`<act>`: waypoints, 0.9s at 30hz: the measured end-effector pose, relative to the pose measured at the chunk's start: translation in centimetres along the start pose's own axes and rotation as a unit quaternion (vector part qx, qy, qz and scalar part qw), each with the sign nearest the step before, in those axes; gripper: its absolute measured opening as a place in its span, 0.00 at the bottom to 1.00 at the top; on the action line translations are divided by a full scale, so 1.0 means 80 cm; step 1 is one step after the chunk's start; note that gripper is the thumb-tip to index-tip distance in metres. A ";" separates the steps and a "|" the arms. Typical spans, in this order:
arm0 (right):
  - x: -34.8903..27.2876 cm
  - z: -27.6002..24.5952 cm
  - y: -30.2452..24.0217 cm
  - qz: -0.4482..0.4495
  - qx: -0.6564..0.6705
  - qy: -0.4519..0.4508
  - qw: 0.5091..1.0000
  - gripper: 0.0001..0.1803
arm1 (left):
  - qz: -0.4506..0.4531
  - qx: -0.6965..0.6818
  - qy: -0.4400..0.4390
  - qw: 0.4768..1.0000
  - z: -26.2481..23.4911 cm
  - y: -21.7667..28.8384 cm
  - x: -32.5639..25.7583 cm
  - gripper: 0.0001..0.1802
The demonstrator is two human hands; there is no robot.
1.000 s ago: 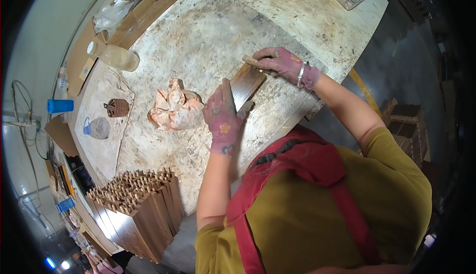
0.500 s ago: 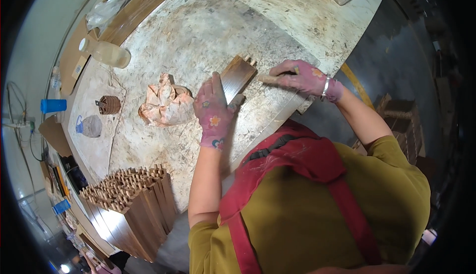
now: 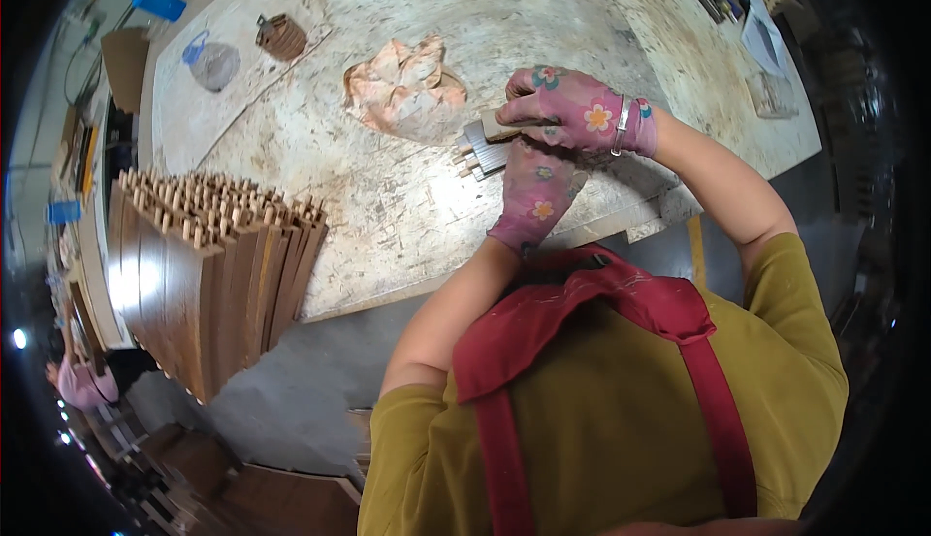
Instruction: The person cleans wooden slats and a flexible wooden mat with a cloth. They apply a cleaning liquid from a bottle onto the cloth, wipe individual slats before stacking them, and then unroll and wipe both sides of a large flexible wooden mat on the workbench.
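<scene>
My left hand [image 3: 538,192], in a pink flowered glove, grips a short dark wooden piece [image 3: 492,160] with pale dowels at its left end. My fingers on it are partly covered by the other hand. Above and across it, my right hand [image 3: 574,114], gloved alike, pinches a small flat tan block [image 3: 500,128] against or just over the wood; contact is hard to make out. A crumpled peach-and-white cloth [image 3: 405,90] lies to the left of both hands.
Upright dark boards with dowels [image 3: 208,264] stand tightly packed at the table's left edge. Farther back are a brown ribbed object [image 3: 281,38], a clear jug [image 3: 212,65] and a blue cup [image 3: 157,0]. Another person [image 3: 85,381] is at far left.
The wooden piece has turned, its dowels now pointing left instead of away right. My right hand has brought the tan block over to it, above my left hand. The view has shifted leftward.
</scene>
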State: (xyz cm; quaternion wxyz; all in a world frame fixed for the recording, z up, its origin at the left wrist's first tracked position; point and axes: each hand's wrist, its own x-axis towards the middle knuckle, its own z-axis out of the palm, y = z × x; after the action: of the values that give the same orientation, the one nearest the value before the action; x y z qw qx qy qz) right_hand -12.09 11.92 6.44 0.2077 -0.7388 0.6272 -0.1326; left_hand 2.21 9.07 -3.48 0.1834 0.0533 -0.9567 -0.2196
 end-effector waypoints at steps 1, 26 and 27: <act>0.006 0.001 -0.002 -0.020 -0.007 -0.002 1.000 0.20 | -0.024 -0.046 0.012 0.999 0.011 -0.002 0.000 0.26; 0.021 0.015 0.008 0.016 0.135 0.157 0.978 0.19 | -0.057 0.090 -0.030 0.994 0.010 -0.012 0.001 0.32; 0.012 0.014 0.015 0.039 0.208 0.219 0.952 0.22 | -0.075 0.124 -0.062 0.987 0.006 -0.024 0.005 0.32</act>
State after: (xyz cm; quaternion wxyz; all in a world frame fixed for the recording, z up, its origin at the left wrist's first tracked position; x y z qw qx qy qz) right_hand -12.47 11.01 4.85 0.2191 -0.6069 0.6443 -0.4106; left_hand 1.69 7.48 -4.54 0.0986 0.1338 -0.9793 -0.1155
